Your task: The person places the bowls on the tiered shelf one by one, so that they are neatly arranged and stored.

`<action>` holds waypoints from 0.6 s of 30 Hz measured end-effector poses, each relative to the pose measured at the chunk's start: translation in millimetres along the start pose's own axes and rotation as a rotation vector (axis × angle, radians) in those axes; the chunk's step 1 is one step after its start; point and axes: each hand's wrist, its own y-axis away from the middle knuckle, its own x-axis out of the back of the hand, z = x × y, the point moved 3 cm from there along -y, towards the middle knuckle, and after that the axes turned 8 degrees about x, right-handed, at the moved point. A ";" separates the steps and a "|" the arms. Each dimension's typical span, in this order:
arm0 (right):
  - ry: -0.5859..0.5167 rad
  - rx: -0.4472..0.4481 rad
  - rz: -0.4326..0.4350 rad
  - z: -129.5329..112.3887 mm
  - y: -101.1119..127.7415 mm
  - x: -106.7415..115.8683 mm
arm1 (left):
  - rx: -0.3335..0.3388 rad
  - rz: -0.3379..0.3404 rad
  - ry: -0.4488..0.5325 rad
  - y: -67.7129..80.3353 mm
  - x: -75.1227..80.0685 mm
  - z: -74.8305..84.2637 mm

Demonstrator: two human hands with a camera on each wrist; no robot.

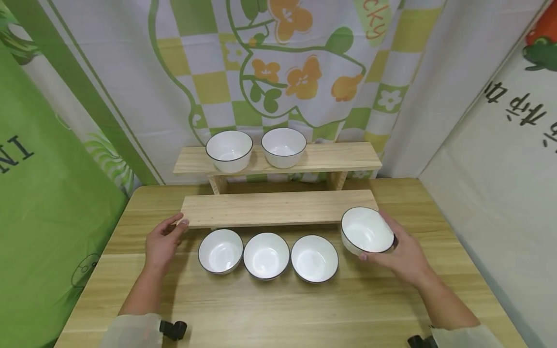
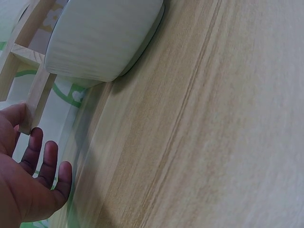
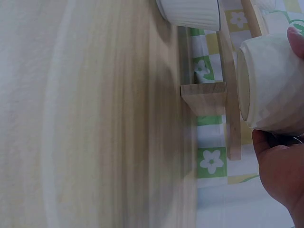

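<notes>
wooden table (image 1: 278,299) carries three bowls; right hand (image 1: 402,258) fingers wrapped around a tilted white bowl (image 1: 367,230), left hand (image 1: 163,241) fingers relaxed beside lower shelf (image 1: 278,207).

There are six white bowls. Two bowls (image 1: 229,151) (image 1: 284,147) sit on the top shelf (image 1: 339,157). Three bowls (image 1: 220,251) (image 1: 266,255) (image 1: 315,258) sit in a row on the table (image 1: 278,309). One bowl (image 1: 367,231) is in the right hand (image 1: 402,258). There are two wooden shelves, the top one and a lower shelf (image 1: 278,208). There are two hands; the other is the left hand (image 1: 163,241).
</notes>
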 end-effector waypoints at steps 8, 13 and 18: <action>0.006 0.025 0.032 -7.7 -13.7 2.1 | 0.014 -0.003 0.006 -0.4 -0.9 -1.0; -0.033 0.024 0.040 -15.9 -24.2 5.8 | 0.016 -0.005 0.018 -1.0 -1.3 -1.4; -0.064 0.014 0.055 -26.1 -35.1 10.1 | 0.010 -0.006 0.018 -0.6 -1.2 -0.9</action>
